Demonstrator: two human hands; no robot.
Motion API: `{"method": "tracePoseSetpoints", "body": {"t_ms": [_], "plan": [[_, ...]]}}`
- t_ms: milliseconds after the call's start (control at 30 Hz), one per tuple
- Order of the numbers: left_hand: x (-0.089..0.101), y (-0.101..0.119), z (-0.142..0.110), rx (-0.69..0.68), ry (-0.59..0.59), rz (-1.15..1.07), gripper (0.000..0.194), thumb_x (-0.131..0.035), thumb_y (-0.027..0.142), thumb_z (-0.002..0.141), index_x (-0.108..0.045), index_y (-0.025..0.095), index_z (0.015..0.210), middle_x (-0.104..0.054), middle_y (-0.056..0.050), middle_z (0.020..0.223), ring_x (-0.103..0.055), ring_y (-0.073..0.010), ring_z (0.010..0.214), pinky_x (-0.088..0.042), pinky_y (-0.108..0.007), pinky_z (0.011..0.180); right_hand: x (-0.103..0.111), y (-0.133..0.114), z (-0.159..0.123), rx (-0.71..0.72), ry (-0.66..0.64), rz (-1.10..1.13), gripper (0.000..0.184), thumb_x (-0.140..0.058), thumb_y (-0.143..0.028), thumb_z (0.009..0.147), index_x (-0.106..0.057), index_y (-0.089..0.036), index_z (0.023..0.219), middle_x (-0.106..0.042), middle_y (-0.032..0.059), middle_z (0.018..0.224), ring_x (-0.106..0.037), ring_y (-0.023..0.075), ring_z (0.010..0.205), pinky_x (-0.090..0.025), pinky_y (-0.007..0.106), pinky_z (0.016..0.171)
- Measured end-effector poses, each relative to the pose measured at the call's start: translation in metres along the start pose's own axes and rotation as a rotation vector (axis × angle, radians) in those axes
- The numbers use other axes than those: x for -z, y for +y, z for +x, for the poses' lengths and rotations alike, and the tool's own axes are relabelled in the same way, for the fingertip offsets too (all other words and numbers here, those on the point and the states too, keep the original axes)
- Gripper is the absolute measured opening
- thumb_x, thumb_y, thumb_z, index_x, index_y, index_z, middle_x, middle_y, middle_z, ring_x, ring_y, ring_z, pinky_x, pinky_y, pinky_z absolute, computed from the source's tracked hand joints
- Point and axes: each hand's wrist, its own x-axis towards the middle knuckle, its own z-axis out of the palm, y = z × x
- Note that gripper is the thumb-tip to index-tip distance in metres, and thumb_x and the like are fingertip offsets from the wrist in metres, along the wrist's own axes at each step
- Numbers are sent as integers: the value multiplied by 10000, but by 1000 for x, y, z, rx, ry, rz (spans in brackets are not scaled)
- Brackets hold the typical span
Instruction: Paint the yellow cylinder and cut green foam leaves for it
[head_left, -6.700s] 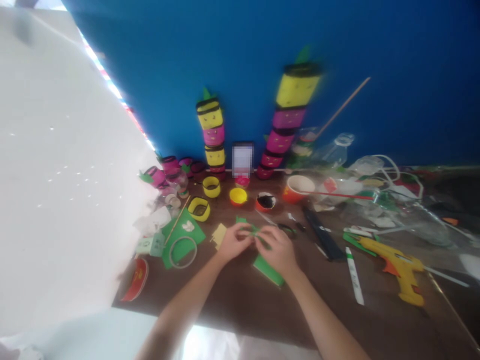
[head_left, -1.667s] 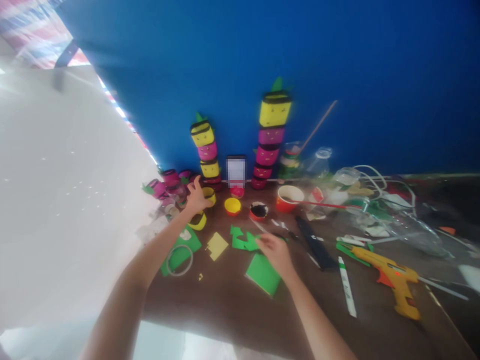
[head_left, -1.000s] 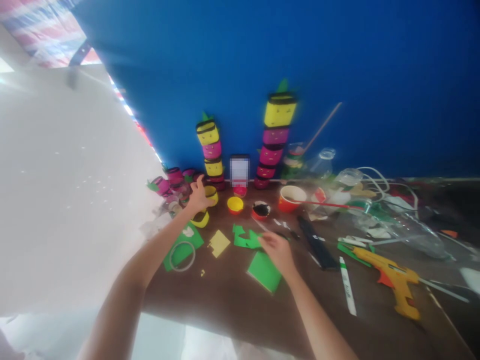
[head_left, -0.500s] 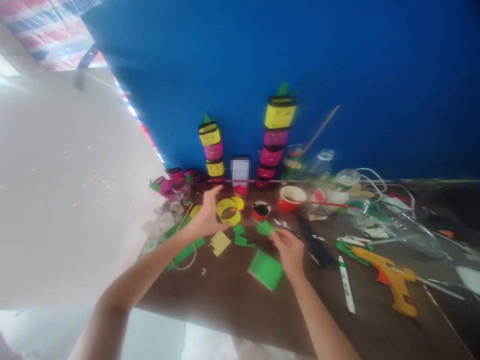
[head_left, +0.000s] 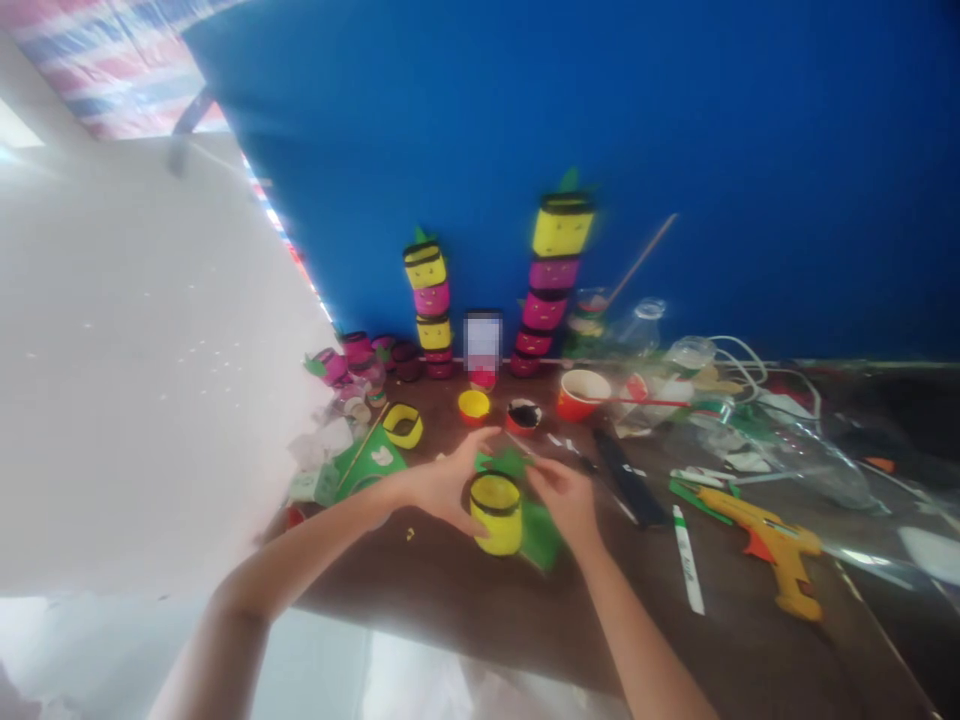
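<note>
A small yellow cup (head_left: 498,522) with a dark band at its rim stands upright in front of me, near the middle of the brown table. My left hand (head_left: 450,485) curves around its left side, thumb against the wall, index finger reaching above and behind the rim. Pinched in the fingertips of my right hand (head_left: 564,492) is a green leaf-shaped cutout (head_left: 513,461), close over the cup's far edge. Under and beside the cup lies a blurred green sheet (head_left: 541,538), partly covered by it.
Behind stand two stacks of yellow and magenta cups, a shorter stack (head_left: 433,308) and a taller stack (head_left: 551,285). A yellow square cup (head_left: 403,426), dark paint pot (head_left: 523,415) and red paper cup (head_left: 583,395) are nearby. At right lie a marker (head_left: 688,560) and yellow glue gun (head_left: 780,550).
The yellow cup has come nearer and to the right with my left hand, and now stands upright. My right hand has brought the green cutout leftward, over the cup's far side.
</note>
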Motion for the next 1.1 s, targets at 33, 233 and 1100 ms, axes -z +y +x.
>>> {"method": "tracePoseSetpoints", "body": {"t_ms": [33,233,1100], "plan": [[-1,-1,1,-7,-3,6,1298,-835,369,480,39,247,1432,-301,-184,1335,-452,-336,1195,-421,-453,953,-1,-1,-1,3,-17,-2,316,-710,-457,610,-724,-177,756,-744,85,768,-694,247,699,-571,373,668],[-5,-2,2,19,-10,59,1293,-834,361,468,13,221,1434,-325,-199,1338,-416,-342,1229,-405,-458,965,-2,0,-3,10,-68,-15,277,-698,-435,617,-726,-181,723,-745,87,766,-695,255,700,-573,379,676],[-9,-7,2,104,20,111,1272,-834,346,468,-7,258,1430,-436,-173,1258,-552,-318,1064,-455,-439,884,-7,-2,-11,-15,-131,-12,276,-685,-410,663,-760,-180,796,-747,98,800,-703,275,733,-583,388,677]]}}
